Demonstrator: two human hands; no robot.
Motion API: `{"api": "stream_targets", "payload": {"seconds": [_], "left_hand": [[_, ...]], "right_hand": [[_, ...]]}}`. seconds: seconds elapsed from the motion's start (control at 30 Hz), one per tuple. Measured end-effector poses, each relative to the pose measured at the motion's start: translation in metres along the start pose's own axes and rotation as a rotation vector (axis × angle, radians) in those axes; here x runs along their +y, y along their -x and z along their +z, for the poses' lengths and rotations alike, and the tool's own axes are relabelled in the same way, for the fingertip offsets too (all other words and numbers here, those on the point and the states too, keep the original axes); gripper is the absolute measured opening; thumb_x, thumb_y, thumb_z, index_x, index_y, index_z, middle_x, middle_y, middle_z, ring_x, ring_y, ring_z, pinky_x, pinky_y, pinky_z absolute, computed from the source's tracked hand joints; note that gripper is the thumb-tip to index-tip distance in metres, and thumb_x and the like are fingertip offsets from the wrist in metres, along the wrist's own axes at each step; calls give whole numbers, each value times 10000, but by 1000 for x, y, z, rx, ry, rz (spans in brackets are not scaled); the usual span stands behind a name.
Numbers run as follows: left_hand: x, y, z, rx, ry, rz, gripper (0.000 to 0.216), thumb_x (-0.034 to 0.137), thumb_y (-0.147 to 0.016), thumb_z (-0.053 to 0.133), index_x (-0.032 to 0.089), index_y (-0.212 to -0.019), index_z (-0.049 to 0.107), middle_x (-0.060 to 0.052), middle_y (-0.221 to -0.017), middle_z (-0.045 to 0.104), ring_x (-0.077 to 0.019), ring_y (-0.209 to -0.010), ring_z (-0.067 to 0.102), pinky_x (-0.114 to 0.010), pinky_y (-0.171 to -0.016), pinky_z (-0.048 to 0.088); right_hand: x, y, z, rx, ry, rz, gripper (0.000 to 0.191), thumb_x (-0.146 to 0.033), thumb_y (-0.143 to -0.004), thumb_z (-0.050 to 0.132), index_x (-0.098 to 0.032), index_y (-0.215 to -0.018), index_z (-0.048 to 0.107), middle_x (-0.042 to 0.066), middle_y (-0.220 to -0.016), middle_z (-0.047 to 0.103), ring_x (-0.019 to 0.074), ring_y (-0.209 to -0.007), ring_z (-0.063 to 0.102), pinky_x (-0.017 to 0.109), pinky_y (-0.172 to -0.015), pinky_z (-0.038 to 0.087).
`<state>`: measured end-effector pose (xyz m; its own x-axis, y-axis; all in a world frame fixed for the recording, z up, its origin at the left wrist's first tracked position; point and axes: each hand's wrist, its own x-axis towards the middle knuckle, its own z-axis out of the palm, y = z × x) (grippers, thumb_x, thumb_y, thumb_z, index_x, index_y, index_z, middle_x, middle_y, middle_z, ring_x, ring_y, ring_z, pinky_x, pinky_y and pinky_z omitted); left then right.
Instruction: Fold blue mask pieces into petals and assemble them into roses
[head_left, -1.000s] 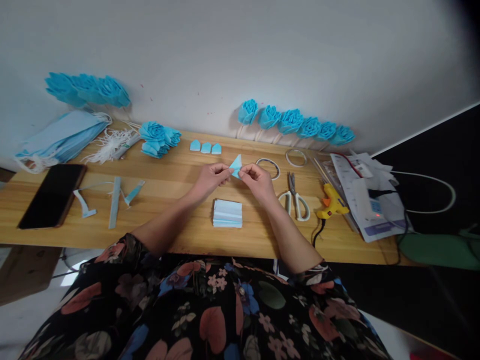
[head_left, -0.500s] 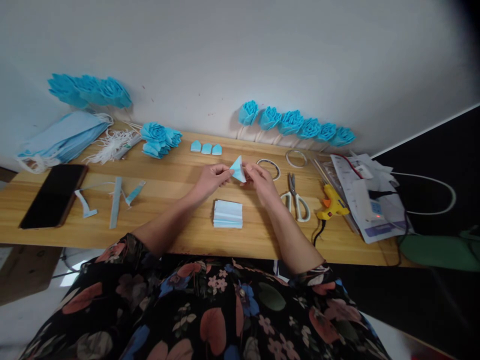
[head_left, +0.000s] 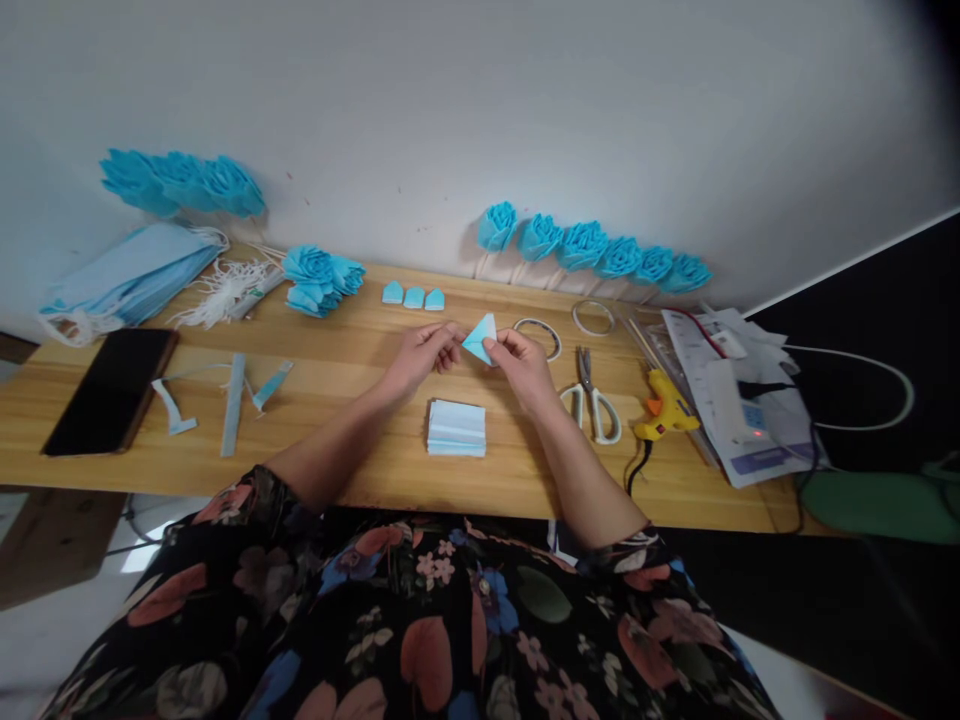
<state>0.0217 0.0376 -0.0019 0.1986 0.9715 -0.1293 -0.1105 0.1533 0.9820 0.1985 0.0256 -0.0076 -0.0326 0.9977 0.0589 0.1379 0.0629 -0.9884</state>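
Note:
A folded light-blue piece of mask fabric (head_left: pixel 480 336), triangular in outline, is pinched in my right hand (head_left: pixel 521 365), its thumb lying on the front. My left hand (head_left: pixel 429 355) is just left of the piece, fingers curled together close to its pointed corner; no fabric shows between them. Below both hands lies a stack of pale-blue fabric rectangles (head_left: pixel 457 428). Beyond them, three small folded blue petals (head_left: pixel 413 297) sit in a row on the wooden table (head_left: pixel 360 370).
Scissors (head_left: pixel 587 390), tape rolls (head_left: pixel 538 338) and a yellow glue gun (head_left: pixel 664 407) lie to the right. Blue fabric roses (head_left: pixel 584 245) lean on the wall; more roses (head_left: pixel 315 279) lie left. Face masks (head_left: pixel 139 275), white ear loops (head_left: pixel 225 290) and a phone (head_left: pixel 111 390) are farther left.
The folded piece has turned, its point now facing left, and the right thumb has come onto its front. My left fingers have drawn off its face.

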Motion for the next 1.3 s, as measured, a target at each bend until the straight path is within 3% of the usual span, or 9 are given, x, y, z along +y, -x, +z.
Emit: {"api": "stream_targets", "payload": {"seconds": [0.17,0.33,0.57,0.83,0.93,1.03,1.13,1.3], "left_hand": [[0,0,1,-53,-70,13,326,451,-791,641,155,-661,596,7,-589,588,-69,-496,486,-201,-497,373],[-2,0,1,-50,-76,18,249,390,-734,683,159,-692,599,21,-600,592,-67,-504,477,-204,-513,375],[-4,-1,1,-142,-134,17,325,466,-768,647,158,-680,589,10,-595,587,-72,-505,482,-208,-496,368],[-6,-1,-1,-155,-160,64,333,450,-774,664,169,-640,547,22,-567,557,-73,-515,470,-211,-515,366],[-8,-2,0,-174,-188,83,345,442,-782,659,172,-617,523,31,-550,531,-68,-502,447,-214,-507,348],[-9,-2,0,-190,-221,113,344,435,-792,647,170,-612,522,35,-539,509,-68,-503,433,-215,-508,335],[-9,-1,0,-199,-232,112,333,433,-792,643,171,-621,528,35,-544,510,-72,-507,435,-215,-510,337],[-7,1,2,-232,-248,114,330,420,-789,646,175,-602,529,34,-539,505,-72,-503,419,-216,-509,318]], "right_hand": [[2,0,0,-10,45,-26,314,-479,-804,668,-203,-685,575,-43,-594,520,107,-567,448,260,-576,339],[4,-1,0,-19,79,-44,342,-504,-798,673,-203,-673,571,-45,-581,496,104,-561,407,259,-563,312],[9,-1,0,-42,109,-70,341,-514,-805,666,-202,-691,584,-54,-580,435,99,-555,357,257,-550,278],[-1,3,1,-97,20,-48,428,-607,-840,600,-199,-710,582,-37,-614,482,109,-594,415,257,-583,323],[1,2,2,-117,-6,-20,443,-632,-771,671,-200,-719,587,-47,-600,462,101,-568,391,249,-547,302],[6,0,2,-75,-11,-6,429,-602,-715,741,-195,-735,607,-51,-593,475,95,-550,383,243,-522,291],[8,0,2,-41,-29,-22,391,-568,-773,704,-192,-724,609,-46,-602,489,91,-550,393,242,-524,298],[3,1,2,-72,-49,-28,390,-570,-752,720,-196,-735,612,-44,-627,506,94,-566,412,239,-536,331]]}}
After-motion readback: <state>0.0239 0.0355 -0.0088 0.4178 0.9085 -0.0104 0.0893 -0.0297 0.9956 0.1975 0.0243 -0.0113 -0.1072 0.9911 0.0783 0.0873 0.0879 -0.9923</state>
